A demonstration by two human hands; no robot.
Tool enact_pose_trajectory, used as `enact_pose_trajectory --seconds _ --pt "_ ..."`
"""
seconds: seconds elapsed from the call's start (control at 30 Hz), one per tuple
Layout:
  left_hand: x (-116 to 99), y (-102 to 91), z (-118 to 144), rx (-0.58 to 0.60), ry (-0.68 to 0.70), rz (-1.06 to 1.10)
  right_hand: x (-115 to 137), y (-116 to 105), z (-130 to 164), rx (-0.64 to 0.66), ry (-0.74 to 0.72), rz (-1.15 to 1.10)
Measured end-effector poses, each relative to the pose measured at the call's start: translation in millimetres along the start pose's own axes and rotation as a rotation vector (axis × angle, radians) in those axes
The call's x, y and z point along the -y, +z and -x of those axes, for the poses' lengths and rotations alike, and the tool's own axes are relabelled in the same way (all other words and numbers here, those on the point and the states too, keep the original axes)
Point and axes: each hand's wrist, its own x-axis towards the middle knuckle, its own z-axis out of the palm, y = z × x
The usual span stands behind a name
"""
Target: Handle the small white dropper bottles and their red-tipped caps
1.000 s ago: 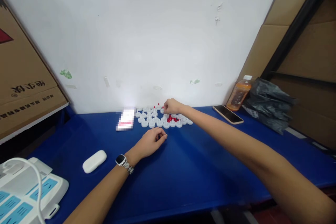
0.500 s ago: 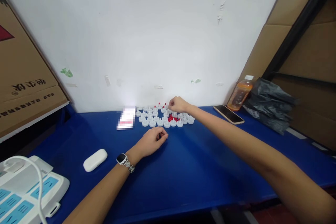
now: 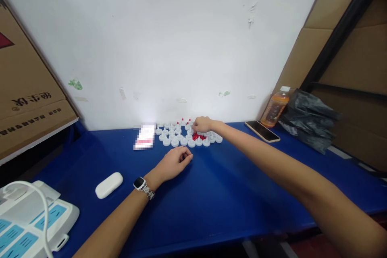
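Several white plastic nozzle lids (image 3: 166, 142) stand grouped against the wall, their spouts pointing up. A few in the back row carry small red tips (image 3: 182, 119). Amid the lids lies a pile of small red caps (image 3: 199, 137). My right hand (image 3: 202, 124) reaches over the group from the right, its fingers pinched downward at the pile's far left edge; what lies between the fingertips is hidden. My left hand (image 3: 177, 161) rests on the table in front of the lids, fingers curled in toward the thumb, and no object shows in it.
On the blue table (image 3: 229, 201) lie a white oval case (image 3: 109, 185), a power strip (image 3: 65, 217) with a white cable, and a blurred card (image 3: 145, 137). To the right are a phone (image 3: 262, 131), a drink bottle (image 3: 274, 108) and a black plastic bag (image 3: 308, 119). Cardboard (image 3: 33, 76) stands at left.
My right hand has come down and slightly nearer, from the back row of red-tipped lids to the red caps. My left hand has stayed in place.
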Motion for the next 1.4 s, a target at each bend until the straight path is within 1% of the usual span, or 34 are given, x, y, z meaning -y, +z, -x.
enact_pose_trajectory --seconds 0.07,0.13,0.3,0.37,0.53,0.8,1.07,1.17,1.23,1.3,1.37,1.4 --pt "0 -0.2 0 0.001 -0.005 0.001 -3 -2 -1 0.011 0.002 -0.026" --pt "0 -0.1 0 0.001 -0.008 0.002 -8 -4 -2 -0.012 0.008 -0.05" --pt "2 0.8 0 0.001 0.005 -0.004 -25 -6 -6 -0.185 0.063 -0.08" --pt "2 1.1 0 0.003 0.006 -0.008 -29 -3 -5 -0.226 0.086 -0.081" --pt "2 1.6 -1 0.005 0.003 -0.007 -31 5 -5 -0.232 0.101 -0.084" --pt "4 2.4 -4 0.006 0.0 -0.02 -42 4 2 -0.229 0.159 -0.084" --pt "-2 8.0 -13 -0.059 0.046 -0.047 -44 16 8 -0.299 0.151 -0.121" --pt "-8 5.1 -14 -0.08 0.06 -0.049 -44 15 10 -0.32 0.135 -0.148" --pt "-14 -0.5 -16 -0.104 0.083 -0.049 -45 11 13 -0.372 0.128 -0.192" --pt "-20 -7.6 -20 -0.143 0.107 -0.047 -45 6 20 -0.486 0.111 -0.284" --pt "-25 -13.0 -25 -0.193 0.121 -0.036 -45 2 30 -0.617 0.059 -0.457" --pt "-26 -14.1 -28 -0.22 0.123 -0.025 -44 1 37 -0.658 0.022 -0.564"
